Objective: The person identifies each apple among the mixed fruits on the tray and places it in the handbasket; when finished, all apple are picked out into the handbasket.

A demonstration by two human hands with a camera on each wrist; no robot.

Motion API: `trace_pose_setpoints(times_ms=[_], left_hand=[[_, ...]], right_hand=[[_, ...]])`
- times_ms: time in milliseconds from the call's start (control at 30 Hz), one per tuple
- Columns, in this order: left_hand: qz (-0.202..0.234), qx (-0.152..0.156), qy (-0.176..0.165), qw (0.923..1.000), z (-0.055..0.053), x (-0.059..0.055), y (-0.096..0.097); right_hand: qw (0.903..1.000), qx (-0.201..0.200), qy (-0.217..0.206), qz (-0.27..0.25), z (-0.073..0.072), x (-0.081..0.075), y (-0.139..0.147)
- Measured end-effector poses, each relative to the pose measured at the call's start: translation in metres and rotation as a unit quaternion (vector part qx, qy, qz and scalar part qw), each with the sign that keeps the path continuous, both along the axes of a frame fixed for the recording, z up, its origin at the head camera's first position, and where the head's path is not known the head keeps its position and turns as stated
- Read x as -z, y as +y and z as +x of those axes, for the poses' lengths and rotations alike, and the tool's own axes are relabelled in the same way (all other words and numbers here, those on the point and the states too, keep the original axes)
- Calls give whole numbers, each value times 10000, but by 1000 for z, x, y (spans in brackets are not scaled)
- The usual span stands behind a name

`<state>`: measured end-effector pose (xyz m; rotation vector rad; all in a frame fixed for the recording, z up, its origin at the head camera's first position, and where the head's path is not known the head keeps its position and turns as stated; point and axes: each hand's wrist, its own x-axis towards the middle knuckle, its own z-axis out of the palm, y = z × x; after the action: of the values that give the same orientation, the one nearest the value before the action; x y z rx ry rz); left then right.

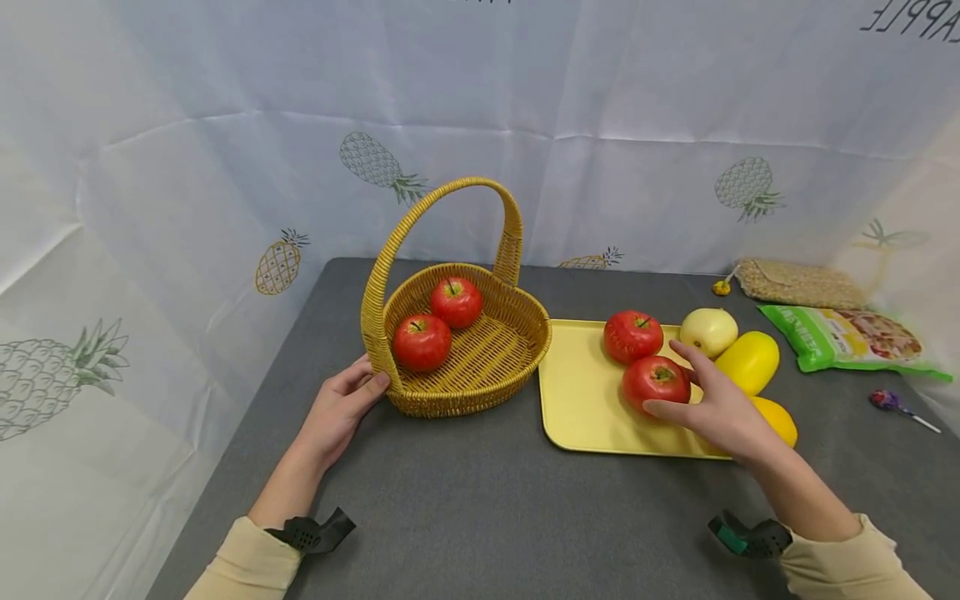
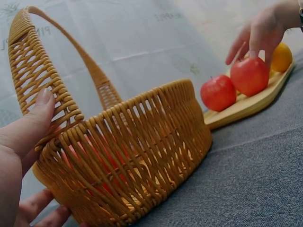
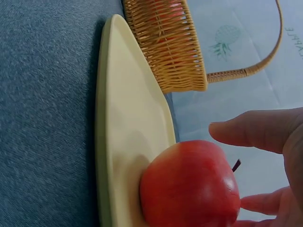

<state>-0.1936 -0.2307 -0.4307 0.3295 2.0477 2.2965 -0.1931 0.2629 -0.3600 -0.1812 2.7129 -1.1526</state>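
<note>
At the left side of a heart-shaped wicker basket [image 1: 465, 403], my left hand [image 1: 343, 410] grips the wall by the handle's base. Its thumb [image 2: 40, 111] lies on the outside of the handle and its other fingers lie lower along the wall. Two red apples [image 1: 422, 343] sit inside the basket. Over the yellow tray [image 1: 577, 404], my right hand [image 1: 723, 412] reaches around the nearer red apple [image 1: 652, 385], thumb and fingers spread. In the right wrist view a gap shows between the thumb [image 3: 251, 131] and that apple. Another red apple [image 1: 632, 335] lies just behind it.
On the tray's right side are a pale round fruit [image 1: 708, 332], a yellow oblong fruit [image 1: 750, 363] and an orange-yellow fruit [image 1: 780, 421]. Farther right lie a green snack packet [image 1: 847, 337], a woven pouch [image 1: 798, 283] and lollipops [image 1: 888, 401]. A pineapple-print curtain [image 1: 637, 192] hangs behind.
</note>
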Motion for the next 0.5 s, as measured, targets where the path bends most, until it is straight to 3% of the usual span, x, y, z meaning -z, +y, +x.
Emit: trace_pose_setpoints(times_ms=[500], left_hand=[[-12,-25,-41,10000,0,0,0]], right_hand=[[9977,430,-370,-370,0,9,-7]])
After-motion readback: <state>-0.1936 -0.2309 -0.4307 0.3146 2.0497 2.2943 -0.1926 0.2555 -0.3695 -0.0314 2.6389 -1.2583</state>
